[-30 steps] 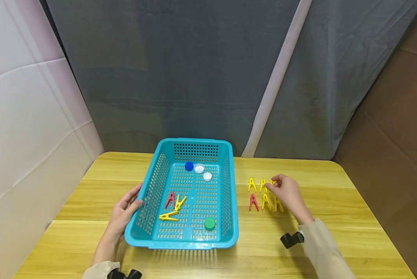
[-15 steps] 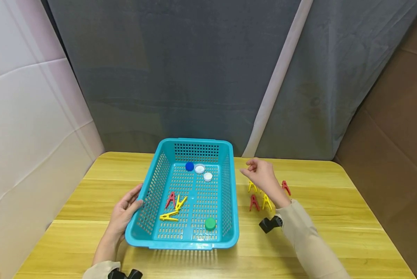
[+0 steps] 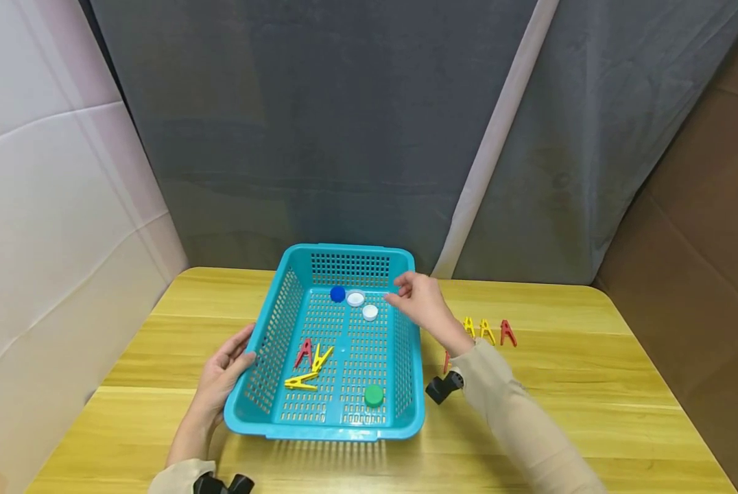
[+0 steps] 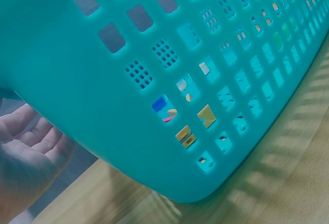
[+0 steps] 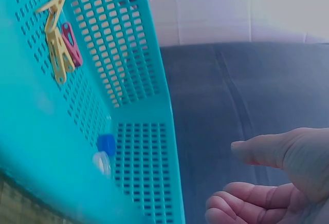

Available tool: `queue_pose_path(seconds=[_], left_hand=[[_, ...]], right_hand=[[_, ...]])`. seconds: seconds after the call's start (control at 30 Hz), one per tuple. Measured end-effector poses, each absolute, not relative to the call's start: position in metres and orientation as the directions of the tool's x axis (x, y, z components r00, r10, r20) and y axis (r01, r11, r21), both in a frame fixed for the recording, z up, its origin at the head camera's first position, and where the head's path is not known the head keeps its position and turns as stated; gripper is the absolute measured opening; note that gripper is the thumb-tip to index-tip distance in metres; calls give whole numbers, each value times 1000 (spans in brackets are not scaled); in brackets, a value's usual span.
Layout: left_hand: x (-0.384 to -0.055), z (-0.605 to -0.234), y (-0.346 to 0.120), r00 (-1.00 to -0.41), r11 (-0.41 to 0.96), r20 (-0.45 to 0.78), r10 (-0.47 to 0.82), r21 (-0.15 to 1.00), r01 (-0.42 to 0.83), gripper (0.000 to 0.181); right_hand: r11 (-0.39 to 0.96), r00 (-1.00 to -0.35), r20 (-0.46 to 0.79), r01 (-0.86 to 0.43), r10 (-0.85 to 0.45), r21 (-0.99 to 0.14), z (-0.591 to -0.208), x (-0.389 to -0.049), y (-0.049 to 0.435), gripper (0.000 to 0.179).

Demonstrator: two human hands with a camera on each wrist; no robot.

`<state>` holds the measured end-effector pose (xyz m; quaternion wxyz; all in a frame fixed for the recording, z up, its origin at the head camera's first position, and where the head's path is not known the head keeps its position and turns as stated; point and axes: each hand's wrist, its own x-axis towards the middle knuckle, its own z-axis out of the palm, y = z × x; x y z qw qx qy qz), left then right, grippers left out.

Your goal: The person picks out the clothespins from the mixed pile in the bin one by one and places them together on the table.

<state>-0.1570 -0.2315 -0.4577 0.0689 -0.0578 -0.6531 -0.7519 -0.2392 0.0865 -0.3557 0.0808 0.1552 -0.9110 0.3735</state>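
Note:
My left hand [image 3: 217,377] holds the left rim of a turquoise plastic basket [image 3: 337,433], its thumb over the rim; in the left wrist view the fingers [image 4: 38,131] lie by the rim. Over the basket's right rim hovers my right hand [image 3: 427,305]. The right wrist view has its thumb [image 5: 262,149] and bent fingers apart, with nothing between them. In the basket lie a red clothespin [image 3: 304,351], two yellow clothespins [image 3: 301,381], a green cap [image 3: 374,396], a blue cap [image 3: 337,293] and two whitish caps [image 3: 370,313].
Right of the basket, two yellow clothespins [image 3: 487,331] and a red clothespin [image 3: 507,333] stand in a row on the wooden table [image 3: 591,384]. Another red one [image 3: 447,361] is partly hidden by the right sleeve. A grey curtain [image 3: 344,137] hangs behind.
My right hand has moved left, from the clothespins on the table to above the basket's right rim. The left hand and the basket have stayed nearly where they were.

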Motion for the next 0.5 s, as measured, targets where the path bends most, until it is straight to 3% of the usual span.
queue_pose_path(seconds=[0.23, 0.5], left_hand=[[-157, -457, -231, -986, -135, 163, -30, 977, 166, 54], [-157, -457, -231, -987, -130, 161, -31, 978, 163, 54]], right_hand=[[618, -925, 230, -375, -304, -691, -358, -244, 66, 26], [562, -866, 252, -477, -432, -676, -363, -244, 43, 27]])
